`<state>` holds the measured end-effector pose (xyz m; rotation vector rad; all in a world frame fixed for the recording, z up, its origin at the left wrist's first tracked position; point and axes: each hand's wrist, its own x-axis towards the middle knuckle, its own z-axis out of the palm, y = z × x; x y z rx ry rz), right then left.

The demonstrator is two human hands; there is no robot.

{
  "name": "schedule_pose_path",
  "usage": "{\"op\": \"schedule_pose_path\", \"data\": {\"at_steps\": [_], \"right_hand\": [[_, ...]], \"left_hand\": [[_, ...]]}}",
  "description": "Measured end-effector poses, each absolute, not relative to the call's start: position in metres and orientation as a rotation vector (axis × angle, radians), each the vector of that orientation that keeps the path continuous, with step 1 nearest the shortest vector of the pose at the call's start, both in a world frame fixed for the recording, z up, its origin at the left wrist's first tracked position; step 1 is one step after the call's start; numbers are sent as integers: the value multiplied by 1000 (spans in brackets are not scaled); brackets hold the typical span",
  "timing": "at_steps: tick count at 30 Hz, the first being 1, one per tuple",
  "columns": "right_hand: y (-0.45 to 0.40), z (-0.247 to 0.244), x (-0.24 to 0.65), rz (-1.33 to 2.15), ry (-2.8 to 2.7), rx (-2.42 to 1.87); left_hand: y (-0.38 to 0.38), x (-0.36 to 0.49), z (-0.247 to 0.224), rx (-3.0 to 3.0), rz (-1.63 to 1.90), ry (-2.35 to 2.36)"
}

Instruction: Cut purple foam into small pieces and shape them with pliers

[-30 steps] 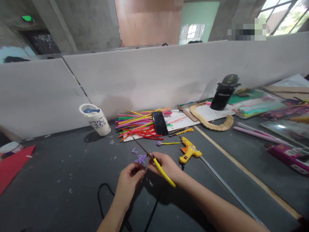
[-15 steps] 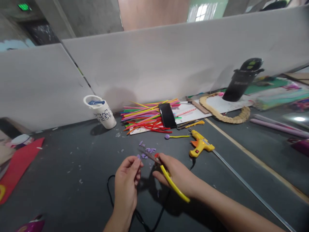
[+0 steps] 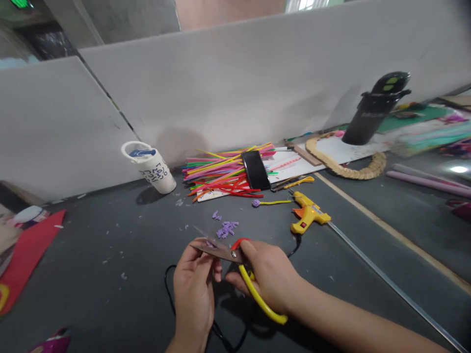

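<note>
Gripping the scissors (image 3: 234, 255), the right hand (image 3: 271, 272) is holding their blades (image 3: 217, 251) apart near the left hand (image 3: 193, 282), which is pinching a tiny purple bit (image 3: 209, 243).

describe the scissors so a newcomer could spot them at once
Over the dark table, find the right hand, nearer than the small purple pieces. It holds the scissors: unlike the yellow glue gun beyond, they have open metal blades and a curved yellow handle.

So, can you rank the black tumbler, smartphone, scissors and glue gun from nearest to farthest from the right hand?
1. Scissors: held in the right hand.
2. Glue gun: to the hand's right.
3. Smartphone: straight ahead, farther back.
4. Black tumbler: far right, at the back.
</note>
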<state>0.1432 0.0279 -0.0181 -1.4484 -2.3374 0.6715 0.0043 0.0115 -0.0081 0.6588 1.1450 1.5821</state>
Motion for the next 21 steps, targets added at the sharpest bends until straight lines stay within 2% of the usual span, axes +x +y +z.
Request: {"op": "schedule_pose_path", "data": {"at_steps": [21], "right_hand": [[24, -16, 131, 624, -2380, -1568]], "left_hand": [[7, 10, -7, 600, 1732, 1085]]}}
